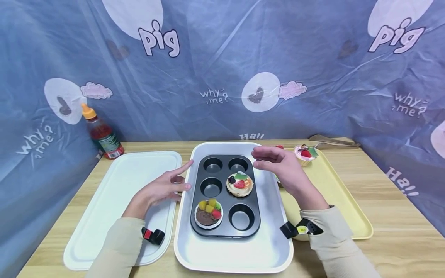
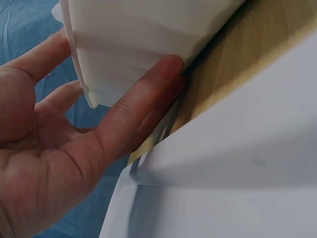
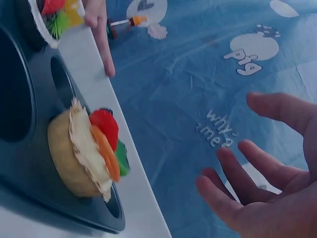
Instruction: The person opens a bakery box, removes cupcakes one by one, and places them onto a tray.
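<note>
A dark muffin tin (image 1: 225, 206) with six cups lies inside a deep white tray (image 1: 233, 256). In its near-left cup sits a chocolate fruit tart (image 1: 208, 214); a cream fruit tart (image 1: 240, 184) fills the middle-right cup. My left hand (image 1: 165, 187) rests at the tray's left side, index finger stretched along the rim; in the left wrist view its fingers lie against the tray's outer wall. Over the tray's right rim my right hand (image 1: 281, 166) hovers, holding nothing, its fingers spread and slightly bent in the right wrist view.
To the left lies a flat white tray (image 1: 114, 193). A yellow tray (image 1: 340, 200) stands on the right, bearing a pink tart (image 1: 305, 155) and other pieces partly behind my hand. Tongs (image 1: 333, 142) lie at its far end. A sauce bottle (image 1: 104, 135) leans by the curtain.
</note>
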The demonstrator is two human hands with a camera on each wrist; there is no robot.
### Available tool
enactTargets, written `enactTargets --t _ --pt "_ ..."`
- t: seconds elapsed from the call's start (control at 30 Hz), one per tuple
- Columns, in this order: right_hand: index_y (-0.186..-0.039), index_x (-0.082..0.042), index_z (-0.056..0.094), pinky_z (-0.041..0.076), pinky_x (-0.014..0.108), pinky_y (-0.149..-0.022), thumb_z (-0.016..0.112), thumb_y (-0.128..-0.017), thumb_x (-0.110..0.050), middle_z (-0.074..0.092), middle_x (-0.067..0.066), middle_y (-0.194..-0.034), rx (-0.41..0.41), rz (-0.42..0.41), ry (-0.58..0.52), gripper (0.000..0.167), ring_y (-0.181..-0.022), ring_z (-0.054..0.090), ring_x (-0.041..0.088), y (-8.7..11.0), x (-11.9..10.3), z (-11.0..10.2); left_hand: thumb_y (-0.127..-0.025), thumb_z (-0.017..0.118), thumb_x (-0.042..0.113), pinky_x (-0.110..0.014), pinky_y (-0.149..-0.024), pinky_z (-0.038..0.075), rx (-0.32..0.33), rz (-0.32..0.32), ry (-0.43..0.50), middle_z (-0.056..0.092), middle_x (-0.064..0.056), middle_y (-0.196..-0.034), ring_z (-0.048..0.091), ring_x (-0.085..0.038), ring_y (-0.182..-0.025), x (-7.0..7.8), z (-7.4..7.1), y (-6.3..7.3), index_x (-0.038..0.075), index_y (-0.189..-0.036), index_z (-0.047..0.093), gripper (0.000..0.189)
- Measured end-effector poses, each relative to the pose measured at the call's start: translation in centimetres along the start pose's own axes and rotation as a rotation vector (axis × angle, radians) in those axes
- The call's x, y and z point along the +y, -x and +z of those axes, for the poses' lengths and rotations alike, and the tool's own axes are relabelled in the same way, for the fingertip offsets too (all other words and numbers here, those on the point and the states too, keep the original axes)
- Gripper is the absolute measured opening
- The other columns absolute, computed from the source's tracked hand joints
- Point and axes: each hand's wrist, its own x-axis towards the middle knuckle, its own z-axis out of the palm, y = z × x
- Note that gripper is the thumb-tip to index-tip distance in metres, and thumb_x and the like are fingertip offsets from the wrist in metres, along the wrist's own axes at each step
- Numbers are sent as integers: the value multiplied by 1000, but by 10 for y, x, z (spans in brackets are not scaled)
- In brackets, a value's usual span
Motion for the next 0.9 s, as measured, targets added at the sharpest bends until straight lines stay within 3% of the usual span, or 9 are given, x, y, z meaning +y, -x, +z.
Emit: enactTargets --t 0.5,0.6,0.7,0.8,0.9 --pt "-130 9 61 54 15 -89 77 -86 -3 74 -14 -104 69 -20 -14 48 -101 68 0 0 -6 10 -94 72 17 -49 -89 60 18 -4 14 44 -28 -136 64 -26 -108 2 4 0 37 -161 21 86" --pt "-130 6 62 53 14 -89 78 -86 -5 74 -10 -107 81 -6 25 48 -100 67 -1 0 -6 11 -95 71 15 -49 -89 60 24 -12 16 45 -28 -135 65 -26 -107 2 4 -1 38 -161 22 86" --pt "-130 3 64 52 12 -89 78 -86 -7 74 3 -116 95 7 85 47 -101 66 1 -2 -4 13 -95 71 14 -49 -89 60 20 -13 21 44 -29 -135 65 -27 -108 2 4 -1 37 -161 21 86" --pt "-130 1 65 52 14 -91 78 -87 -9 69 16 -125 88 19 129 46 -109 67 11 -3 -1 17 -95 70 13 -50 -89 59 18 -17 28 44 -29 -135 65 -28 -107 2 3 -1 37 -161 20 86" --pt "-131 -1 65 54 25 -99 78 -89 -11 65 21 -130 65 41 157 46 -119 65 27 -5 3 21 -95 70 14 -49 -89 60 19 -19 27 44 -29 -135 66 -28 -107 2 3 -1 37 -161 20 86"
